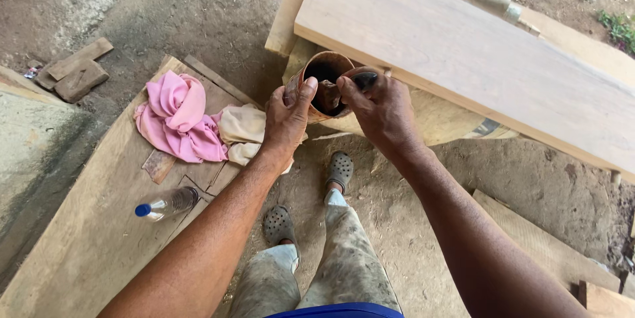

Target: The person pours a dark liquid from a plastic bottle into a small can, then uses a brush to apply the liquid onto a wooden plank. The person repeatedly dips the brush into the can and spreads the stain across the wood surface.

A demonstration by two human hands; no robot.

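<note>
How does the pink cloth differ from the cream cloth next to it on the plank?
The pink cloth is bigger and shows whole; the cream cloth is smaller and partly hidden behind the left hand. The pink one lies further left on the plank. Both are crumpled and touch each other.

One view only — the camera sits on your head and looks steeply down past your chest at the ground in front of you. Your forearms come in from the bottom edge, and your left hand [288,116] and right hand [377,110] meet just above frame centre, close to the lens, around a tin can [324,86]. Straight below them you see your own legs and feet on the dirt floor [198,20]. A pale plank [476,60] crosses the upper right; a board [86,238] with a pink cloth [178,116] lies lower left — farther from the lens.
</note>
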